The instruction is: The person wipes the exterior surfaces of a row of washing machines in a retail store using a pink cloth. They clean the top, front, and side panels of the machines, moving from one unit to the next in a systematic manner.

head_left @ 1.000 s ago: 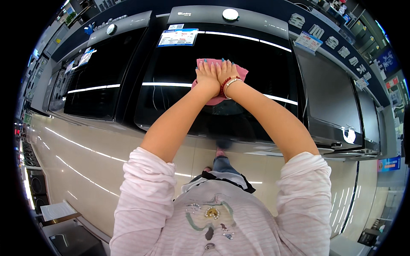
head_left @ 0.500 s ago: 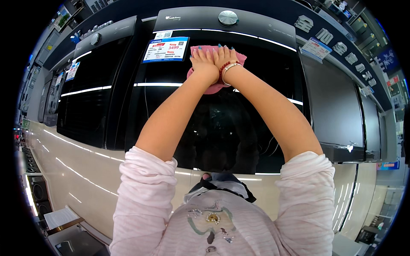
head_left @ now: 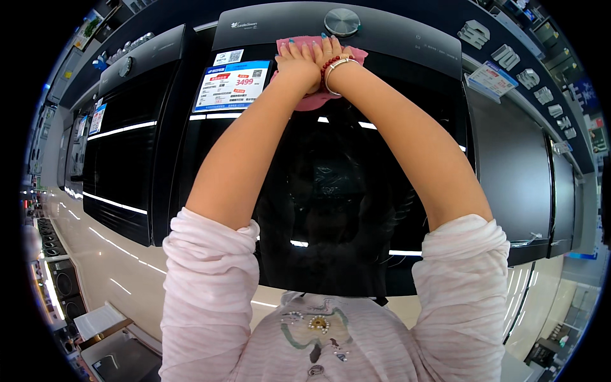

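Note:
Both my arms reach forward over the glossy black top of a washing machine (head_left: 318,235). A pink cloth (head_left: 310,103) lies at the far end of that top, just below the dark grey control panel. My left hand (head_left: 298,69) rests flat on the cloth, fingers stretched forward. Beside it, my right hand (head_left: 331,60) also presses flat on the cloth, its fingers outstretched and a red bead bracelet and a metal bangle at the wrist. The hands touch side by side, and the cloth shows around them. The round silver dial (head_left: 342,22) is just beyond my fingertips.
A price card (head_left: 230,86) lies on the machine's top left of the cloth. Another black machine (head_left: 121,140) stands to the left, a grey appliance (head_left: 509,153) to the right. Large silver characters line the dark ledge on the right. Pale tiled floor (head_left: 121,261) shows at left.
My hands and the cloth have slid forward, away from me, up to the control panel's edge. My view has moved closer over the machine.

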The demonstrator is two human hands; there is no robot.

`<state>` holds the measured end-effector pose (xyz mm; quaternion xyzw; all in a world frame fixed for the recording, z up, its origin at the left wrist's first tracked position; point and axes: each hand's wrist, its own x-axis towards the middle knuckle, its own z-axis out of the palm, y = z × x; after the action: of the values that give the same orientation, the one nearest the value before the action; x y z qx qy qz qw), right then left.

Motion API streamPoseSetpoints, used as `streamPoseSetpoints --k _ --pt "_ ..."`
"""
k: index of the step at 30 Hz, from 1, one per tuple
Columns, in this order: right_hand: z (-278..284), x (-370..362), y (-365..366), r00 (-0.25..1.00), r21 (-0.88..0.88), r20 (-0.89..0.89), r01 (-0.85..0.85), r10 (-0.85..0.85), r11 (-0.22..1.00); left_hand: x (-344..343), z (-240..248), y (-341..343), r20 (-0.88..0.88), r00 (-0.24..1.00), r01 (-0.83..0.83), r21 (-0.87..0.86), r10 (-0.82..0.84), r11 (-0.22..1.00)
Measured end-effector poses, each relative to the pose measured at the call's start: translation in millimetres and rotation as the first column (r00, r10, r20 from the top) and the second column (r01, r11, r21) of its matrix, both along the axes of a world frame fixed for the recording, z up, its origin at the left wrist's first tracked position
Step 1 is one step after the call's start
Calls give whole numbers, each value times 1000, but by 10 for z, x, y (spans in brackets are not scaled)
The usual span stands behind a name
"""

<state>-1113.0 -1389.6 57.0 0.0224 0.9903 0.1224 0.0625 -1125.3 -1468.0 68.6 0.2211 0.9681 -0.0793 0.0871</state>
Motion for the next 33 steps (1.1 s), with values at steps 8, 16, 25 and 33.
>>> streamPoseSetpoints --k 8,16,25,33 --pt "19 12 -25 999 18 -33 -33 34 999 -63 -81 -100 -87 994 61 -30 -63 998" --pt "-151 365 -80 989 -14 -105 -102 100 995 423 -212 -292 -169 983 79 55 -69 995" --pt "-215 1161 -441 998 86 -50 -25 29 996 1234 -203 -593 -153 979 146 51 -137 988" --pt "-311 2050 -748 996 40 -78 -27 30 999 2041 -356 -987 -262 927 315 156 -268 936"
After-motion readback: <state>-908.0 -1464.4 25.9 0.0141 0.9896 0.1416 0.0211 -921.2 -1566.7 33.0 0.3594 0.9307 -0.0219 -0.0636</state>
